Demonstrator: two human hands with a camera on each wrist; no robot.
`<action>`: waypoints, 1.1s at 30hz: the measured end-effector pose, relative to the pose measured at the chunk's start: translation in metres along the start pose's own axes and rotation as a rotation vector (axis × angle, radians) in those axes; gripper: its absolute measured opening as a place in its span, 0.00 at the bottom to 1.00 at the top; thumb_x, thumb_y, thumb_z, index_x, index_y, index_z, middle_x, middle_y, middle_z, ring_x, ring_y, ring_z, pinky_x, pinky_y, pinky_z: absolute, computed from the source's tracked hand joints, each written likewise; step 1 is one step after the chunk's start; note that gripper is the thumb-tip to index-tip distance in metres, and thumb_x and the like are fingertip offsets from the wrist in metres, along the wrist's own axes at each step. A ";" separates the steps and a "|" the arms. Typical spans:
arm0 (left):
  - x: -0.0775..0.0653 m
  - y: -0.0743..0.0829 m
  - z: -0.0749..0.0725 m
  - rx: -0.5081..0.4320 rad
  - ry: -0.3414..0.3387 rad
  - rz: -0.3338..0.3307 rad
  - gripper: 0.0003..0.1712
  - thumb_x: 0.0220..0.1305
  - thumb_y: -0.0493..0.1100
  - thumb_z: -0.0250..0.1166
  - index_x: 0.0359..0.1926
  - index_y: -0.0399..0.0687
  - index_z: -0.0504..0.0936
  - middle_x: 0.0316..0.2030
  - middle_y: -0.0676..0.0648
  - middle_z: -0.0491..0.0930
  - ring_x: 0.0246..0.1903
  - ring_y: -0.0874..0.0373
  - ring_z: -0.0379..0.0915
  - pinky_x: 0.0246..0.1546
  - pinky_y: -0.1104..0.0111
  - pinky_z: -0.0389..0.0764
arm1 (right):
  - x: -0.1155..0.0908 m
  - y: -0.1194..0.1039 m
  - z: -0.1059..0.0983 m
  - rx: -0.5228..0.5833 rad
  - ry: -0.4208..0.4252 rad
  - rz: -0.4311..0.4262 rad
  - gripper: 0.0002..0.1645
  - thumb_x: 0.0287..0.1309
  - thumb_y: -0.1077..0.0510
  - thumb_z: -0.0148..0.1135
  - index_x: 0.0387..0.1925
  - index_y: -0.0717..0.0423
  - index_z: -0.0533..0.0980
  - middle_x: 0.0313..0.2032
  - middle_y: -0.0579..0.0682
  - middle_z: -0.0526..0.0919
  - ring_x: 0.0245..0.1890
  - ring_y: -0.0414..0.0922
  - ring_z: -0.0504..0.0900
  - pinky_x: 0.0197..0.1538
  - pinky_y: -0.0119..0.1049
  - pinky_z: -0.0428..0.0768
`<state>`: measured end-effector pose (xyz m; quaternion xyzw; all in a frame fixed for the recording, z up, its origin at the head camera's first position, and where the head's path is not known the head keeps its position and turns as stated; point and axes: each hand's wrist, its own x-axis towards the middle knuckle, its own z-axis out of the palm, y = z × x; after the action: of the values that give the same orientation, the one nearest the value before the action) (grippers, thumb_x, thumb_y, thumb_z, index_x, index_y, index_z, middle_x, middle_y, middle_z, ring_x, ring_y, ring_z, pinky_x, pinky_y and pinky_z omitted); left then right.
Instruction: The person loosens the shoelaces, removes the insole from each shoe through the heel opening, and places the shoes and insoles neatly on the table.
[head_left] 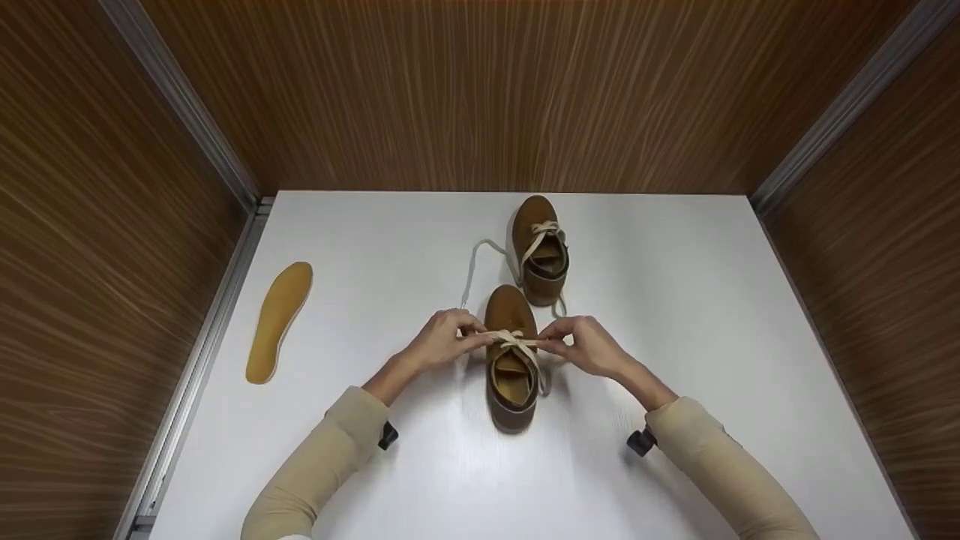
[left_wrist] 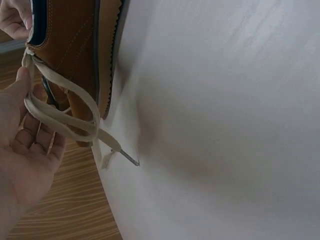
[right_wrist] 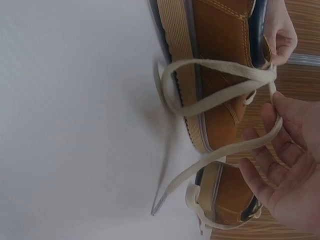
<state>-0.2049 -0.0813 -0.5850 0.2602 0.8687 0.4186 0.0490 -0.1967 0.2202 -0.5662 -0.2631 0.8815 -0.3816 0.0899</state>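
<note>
A brown lace-up shoe stands on the white table, toe pointing away from me. Its cream shoelace crosses over the tongue. My left hand pinches the lace on the left of the shoe, and my right hand pinches it on the right, so it stretches between them. In the left wrist view a lace loop and a tipped end hang beside the shoe. The right wrist view shows another loop by the shoe's side, and a lace end trailing from my right fingers.
A second brown shoe stands just beyond the first, with a loose lace trailing to its left. A tan insole lies at the table's left side. Wood-grain panels enclose the back and sides.
</note>
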 end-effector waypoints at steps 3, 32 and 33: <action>-0.002 0.002 -0.003 -0.004 -0.032 0.010 0.12 0.68 0.48 0.73 0.37 0.43 0.91 0.33 0.45 0.87 0.32 0.66 0.73 0.36 0.76 0.75 | -0.002 0.002 -0.006 -0.015 -0.018 0.000 0.07 0.67 0.55 0.71 0.41 0.53 0.91 0.35 0.46 0.92 0.35 0.34 0.83 0.38 0.27 0.75; -0.025 -0.006 -0.027 -0.226 -0.025 -0.139 0.11 0.71 0.44 0.70 0.46 0.41 0.90 0.31 0.41 0.89 0.25 0.65 0.78 0.27 0.75 0.78 | -0.015 0.015 -0.024 -0.001 0.041 0.020 0.05 0.66 0.59 0.71 0.40 0.53 0.90 0.35 0.48 0.92 0.32 0.31 0.80 0.39 0.31 0.80; -0.025 -0.007 -0.027 -0.233 -0.019 -0.137 0.11 0.71 0.44 0.70 0.46 0.41 0.90 0.32 0.40 0.90 0.25 0.64 0.79 0.28 0.75 0.80 | -0.016 0.015 -0.024 0.000 0.042 0.022 0.05 0.66 0.59 0.71 0.39 0.53 0.90 0.35 0.48 0.92 0.32 0.31 0.80 0.39 0.30 0.79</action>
<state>-0.1941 -0.1158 -0.5762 0.1968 0.8296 0.5096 0.1157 -0.1981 0.2524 -0.5613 -0.2454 0.8861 -0.3858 0.0756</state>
